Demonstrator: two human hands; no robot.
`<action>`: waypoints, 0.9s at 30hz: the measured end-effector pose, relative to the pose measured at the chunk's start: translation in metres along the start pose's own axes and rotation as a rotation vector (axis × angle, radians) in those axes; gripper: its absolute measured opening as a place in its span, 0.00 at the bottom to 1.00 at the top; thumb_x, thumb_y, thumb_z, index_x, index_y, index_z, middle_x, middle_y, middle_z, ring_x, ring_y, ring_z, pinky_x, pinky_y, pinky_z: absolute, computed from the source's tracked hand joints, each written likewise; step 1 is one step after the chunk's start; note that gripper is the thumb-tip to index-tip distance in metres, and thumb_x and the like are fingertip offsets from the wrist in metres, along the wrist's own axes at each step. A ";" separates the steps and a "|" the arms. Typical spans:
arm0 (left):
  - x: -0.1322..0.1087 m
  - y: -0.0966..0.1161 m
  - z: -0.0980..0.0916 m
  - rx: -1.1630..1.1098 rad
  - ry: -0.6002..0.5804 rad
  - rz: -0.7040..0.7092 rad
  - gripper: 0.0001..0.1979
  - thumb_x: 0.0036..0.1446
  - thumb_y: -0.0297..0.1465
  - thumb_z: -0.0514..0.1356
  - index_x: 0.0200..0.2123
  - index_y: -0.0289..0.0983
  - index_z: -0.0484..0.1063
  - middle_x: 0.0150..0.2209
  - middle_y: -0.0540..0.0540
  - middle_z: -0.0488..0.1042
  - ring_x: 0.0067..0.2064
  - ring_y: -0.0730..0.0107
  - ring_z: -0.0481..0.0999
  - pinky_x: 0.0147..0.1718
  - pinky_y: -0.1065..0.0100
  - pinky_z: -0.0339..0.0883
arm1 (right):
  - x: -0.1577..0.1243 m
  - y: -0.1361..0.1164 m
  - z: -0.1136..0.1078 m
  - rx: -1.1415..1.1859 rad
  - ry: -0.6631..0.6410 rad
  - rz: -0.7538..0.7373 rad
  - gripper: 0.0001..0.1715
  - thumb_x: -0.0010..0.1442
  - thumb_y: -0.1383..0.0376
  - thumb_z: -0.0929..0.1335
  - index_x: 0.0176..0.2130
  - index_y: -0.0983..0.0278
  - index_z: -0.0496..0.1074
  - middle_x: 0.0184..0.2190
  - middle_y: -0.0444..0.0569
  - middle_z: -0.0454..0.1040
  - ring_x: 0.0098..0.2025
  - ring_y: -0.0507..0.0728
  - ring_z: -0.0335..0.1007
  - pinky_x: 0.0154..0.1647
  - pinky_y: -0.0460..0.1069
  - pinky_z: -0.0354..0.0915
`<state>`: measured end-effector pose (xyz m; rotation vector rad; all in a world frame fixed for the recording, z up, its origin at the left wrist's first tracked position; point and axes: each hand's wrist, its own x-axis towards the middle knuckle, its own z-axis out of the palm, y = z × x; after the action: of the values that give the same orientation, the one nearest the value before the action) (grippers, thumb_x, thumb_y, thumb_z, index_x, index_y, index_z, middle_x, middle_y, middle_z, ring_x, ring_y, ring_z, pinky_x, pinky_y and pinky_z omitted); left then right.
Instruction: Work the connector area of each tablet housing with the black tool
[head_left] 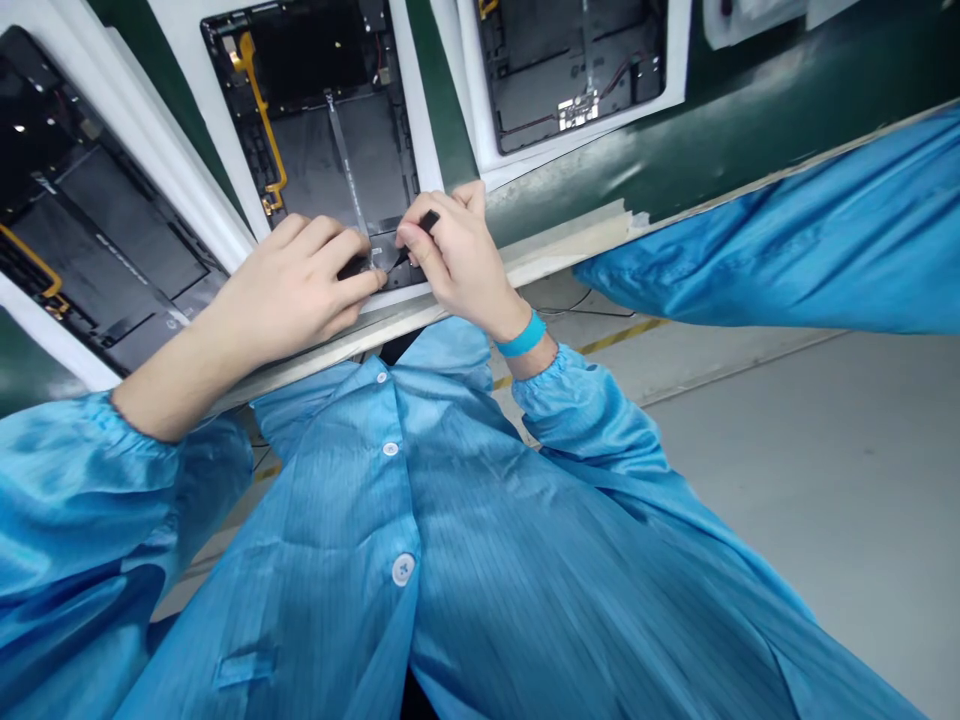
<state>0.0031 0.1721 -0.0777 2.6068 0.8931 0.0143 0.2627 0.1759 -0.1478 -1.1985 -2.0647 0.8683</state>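
Observation:
My right hand (pixel 461 255) pinches a thin black pointed tool (pixel 429 221), whose tip points down at the near edge of an opened tablet (pixel 307 150). My left hand (pixel 300 285) rests over the tablet's near left corner, fingers curled, fingertips close to the tool's tip. Something dark shows between its thumb and fingers, too covered to name. Inside the tablet, an orange flex cable (pixel 266 130) runs down the left side. A grey ribbon cable (pixel 345 165) crosses the middle toward my fingers.
Another opened tablet (pixel 97 220) lies on the left, and a third (pixel 577 70) at upper right, both on white padding. Green matting (pixel 630 165) covers the bench, with a pale edge (pixel 570 240) at my side. At right, a blue sleeve (pixel 787 230) of another person reaches the bench.

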 end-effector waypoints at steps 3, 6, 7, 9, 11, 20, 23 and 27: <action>0.002 -0.001 0.003 -0.021 0.020 0.004 0.24 0.80 0.37 0.52 0.71 0.52 0.77 0.56 0.40 0.82 0.60 0.42 0.78 0.60 0.32 0.76 | 0.003 0.003 -0.001 -0.001 0.007 -0.027 0.42 0.82 0.36 0.45 0.43 0.55 0.71 0.36 0.47 0.76 0.43 0.59 0.72 0.64 0.63 0.64; 0.003 -0.001 0.003 -0.030 0.032 0.008 0.23 0.79 0.38 0.53 0.69 0.52 0.79 0.56 0.40 0.82 0.60 0.41 0.79 0.60 0.34 0.76 | 0.003 0.005 -0.006 -0.016 0.033 0.001 0.41 0.83 0.38 0.46 0.43 0.57 0.71 0.35 0.47 0.75 0.43 0.59 0.72 0.64 0.63 0.63; 0.004 -0.001 0.003 -0.032 0.034 0.006 0.23 0.79 0.38 0.53 0.69 0.52 0.80 0.55 0.39 0.81 0.61 0.40 0.79 0.60 0.34 0.76 | 0.002 0.005 -0.007 -0.021 0.040 0.010 0.39 0.84 0.39 0.47 0.43 0.57 0.71 0.35 0.47 0.74 0.44 0.59 0.72 0.64 0.63 0.63; 0.005 0.000 0.002 -0.028 0.017 -0.004 0.24 0.80 0.38 0.52 0.68 0.51 0.81 0.55 0.36 0.81 0.61 0.38 0.80 0.59 0.35 0.76 | 0.000 0.006 -0.009 -0.018 0.048 0.005 0.38 0.85 0.41 0.48 0.43 0.57 0.71 0.35 0.47 0.75 0.44 0.59 0.72 0.64 0.62 0.62; 0.007 0.002 0.002 -0.013 -0.001 -0.017 0.25 0.80 0.38 0.51 0.68 0.48 0.82 0.55 0.35 0.81 0.60 0.37 0.80 0.57 0.36 0.77 | -0.002 0.006 -0.009 0.004 0.056 -0.007 0.38 0.85 0.40 0.48 0.43 0.57 0.71 0.35 0.47 0.76 0.45 0.59 0.72 0.64 0.62 0.62; 0.017 0.006 0.004 0.064 -0.011 -0.026 0.26 0.80 0.37 0.49 0.67 0.42 0.81 0.51 0.33 0.80 0.55 0.39 0.82 0.52 0.42 0.78 | -0.007 -0.001 -0.016 0.001 0.086 0.075 0.40 0.84 0.39 0.47 0.41 0.56 0.70 0.37 0.49 0.77 0.44 0.60 0.70 0.63 0.62 0.63; 0.020 0.008 0.001 0.084 -0.002 -0.008 0.25 0.79 0.37 0.50 0.68 0.45 0.81 0.49 0.35 0.81 0.53 0.41 0.83 0.50 0.43 0.78 | -0.009 -0.002 -0.017 0.035 0.093 0.090 0.39 0.84 0.38 0.48 0.41 0.56 0.71 0.38 0.50 0.79 0.46 0.62 0.71 0.65 0.63 0.64; 0.023 0.006 -0.004 0.113 0.000 0.008 0.26 0.80 0.37 0.47 0.67 0.47 0.81 0.43 0.37 0.80 0.50 0.43 0.84 0.49 0.44 0.79 | -0.011 -0.001 -0.014 0.075 0.123 0.093 0.37 0.84 0.38 0.50 0.42 0.55 0.72 0.37 0.50 0.79 0.48 0.64 0.74 0.68 0.66 0.66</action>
<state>0.0248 0.1831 -0.0751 2.7146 0.9082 -0.0353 0.2777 0.1688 -0.1402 -1.2824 -1.8761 0.8843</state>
